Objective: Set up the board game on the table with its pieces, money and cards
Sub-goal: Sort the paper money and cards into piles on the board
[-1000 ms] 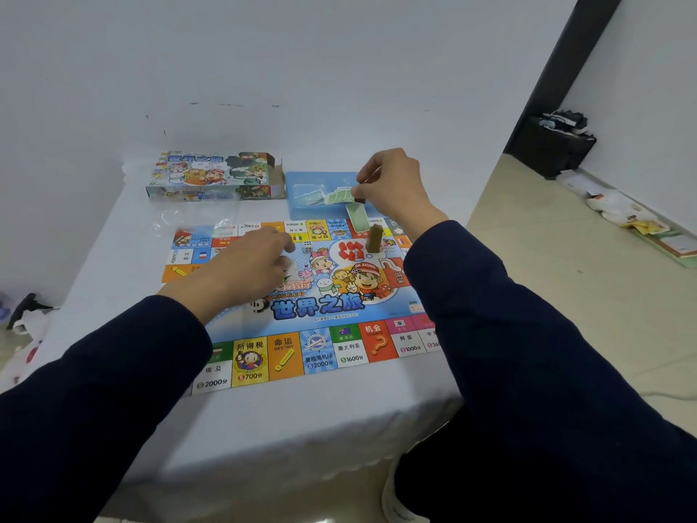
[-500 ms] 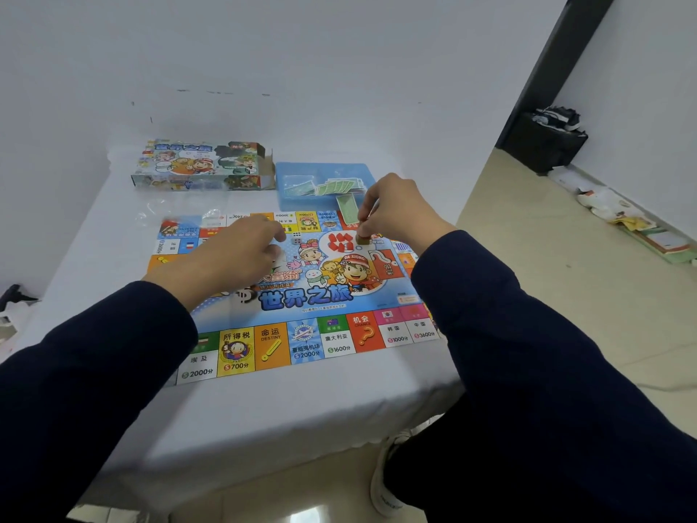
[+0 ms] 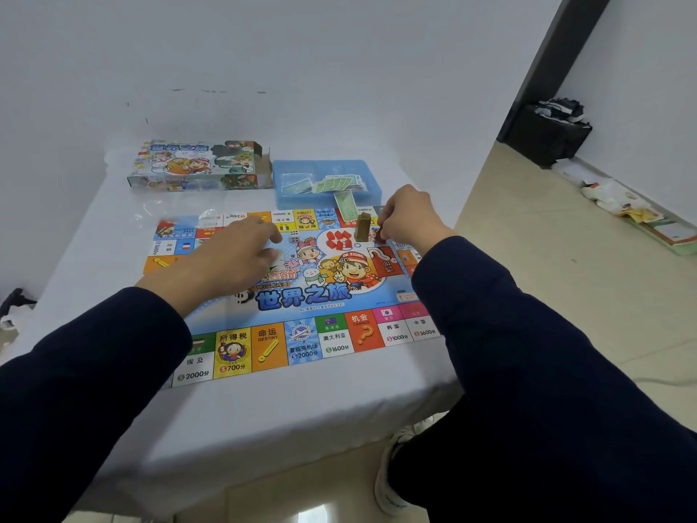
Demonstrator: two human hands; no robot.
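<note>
Board (image 3: 301, 296) spread flat on table (image 3: 264, 409). Tower piece (image 3: 363, 227) upright near board's far edge. Money (image 3: 332, 184) mostly in tray (image 3: 290, 171) beyond board; cards unplaced. Right hand (image 3: 407, 220) pinches small red piece beside tower. Left hand (image 3: 234, 258) curled on board, grip unclear.

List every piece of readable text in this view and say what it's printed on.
"世界之旅": centre title of the game board, also on the game box lid.
"DA XIONG": cartoon boy's cap on the board.
"所得税", "700分": yellow tax square.
"命运 DESTINY": orange square.
"机会 CHANCE": red square.
"澳大利亚", "1600分": green square.
Far-edge squares and the banknotes: too blurred.
</note>
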